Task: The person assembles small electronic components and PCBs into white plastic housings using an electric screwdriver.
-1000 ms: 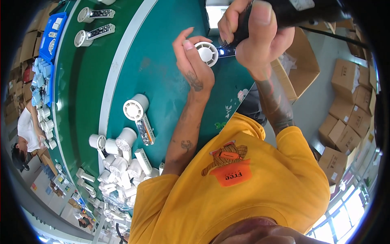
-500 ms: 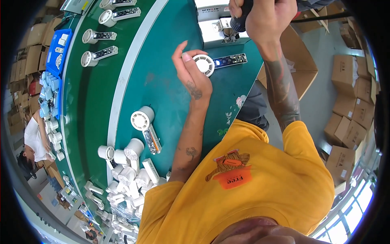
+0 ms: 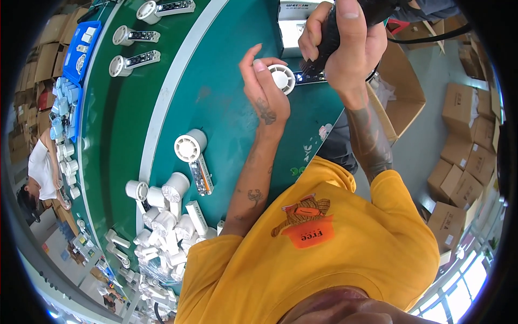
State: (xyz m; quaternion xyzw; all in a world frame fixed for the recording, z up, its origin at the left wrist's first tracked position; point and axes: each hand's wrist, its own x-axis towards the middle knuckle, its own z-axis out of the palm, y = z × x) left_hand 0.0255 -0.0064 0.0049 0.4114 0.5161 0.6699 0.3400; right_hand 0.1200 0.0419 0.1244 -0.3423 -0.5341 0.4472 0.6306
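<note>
Near the top centre of the frame, the left hand (image 3: 267, 89) holds a white handheld fan (image 3: 281, 79) by its round head, between thumb and fingers, its circuit board (image 3: 311, 77) (lit by a small bright light) pointing right. The right hand (image 3: 349, 56) wraps around a black tool (image 3: 328, 46) over that board; whether they touch, I cannot tell. Toward the lower left, white fans (image 3: 164, 222) lie heaped.

A yellow short-sleeved T-shirt (image 3: 307, 270) is worn, its chest marked by an orange and brown print (image 3: 306, 218). Dark trousers (image 3: 340, 143) are worn. Tattoos are noted on the right forearm (image 3: 369, 132), left forearm (image 3: 258, 173) and left hand (image 3: 270, 96).
</note>
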